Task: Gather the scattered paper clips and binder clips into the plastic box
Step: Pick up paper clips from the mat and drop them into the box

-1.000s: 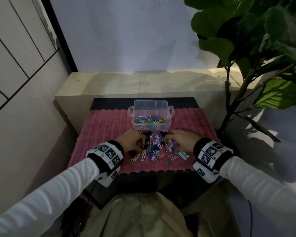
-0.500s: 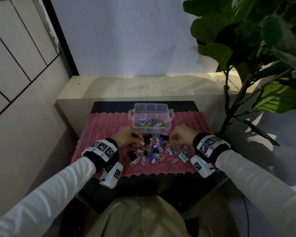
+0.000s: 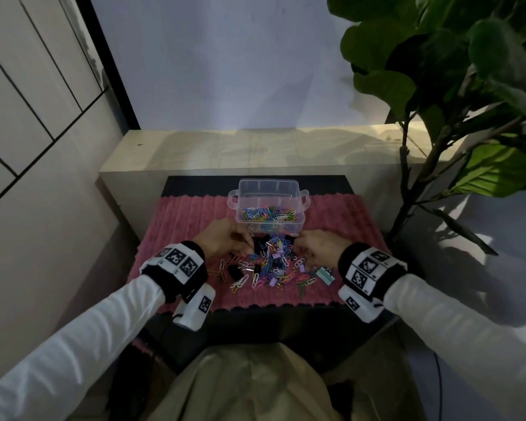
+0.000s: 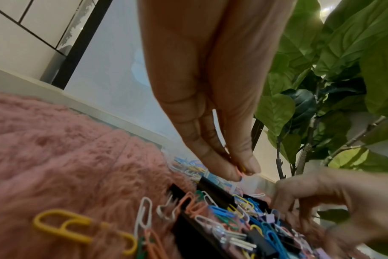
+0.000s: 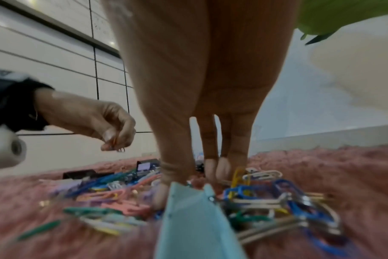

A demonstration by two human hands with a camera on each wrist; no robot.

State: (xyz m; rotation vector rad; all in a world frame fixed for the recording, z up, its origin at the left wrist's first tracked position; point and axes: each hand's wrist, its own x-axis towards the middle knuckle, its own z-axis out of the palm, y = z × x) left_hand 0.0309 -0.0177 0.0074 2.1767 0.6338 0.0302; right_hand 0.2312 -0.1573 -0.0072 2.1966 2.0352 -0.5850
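Note:
The clear plastic box (image 3: 298, 198) stands at the back of the pink mat with several coloured paper clips inside. In front of it lies a pile of paper clips and black binder clips (image 3: 268, 265). My left hand (image 3: 225, 241) hovers over the pile's left edge, and its fingertips (image 4: 228, 173) pinch a few paper clips (image 4: 240, 170); it also shows as the left hand (image 5: 113, 138) in the right wrist view. My right hand (image 3: 313, 247) reaches down on the pile's right side. Its fingertips (image 5: 210, 168) touch the clips with the thumb set apart. A teal binder clip (image 5: 193, 219) lies just under that wrist.
The pink fuzzy mat (image 3: 189, 217) covers a black table, with a pale ledge (image 3: 255, 147) behind it. A large leafy plant (image 3: 456, 86) stands at the right. A panelled wall (image 3: 28, 117) closes the left side. My lap is below the table's front edge.
Both hands have shifted from the pile's middle to its far edge near the box. The left hand has lifted slightly with clips pinched.

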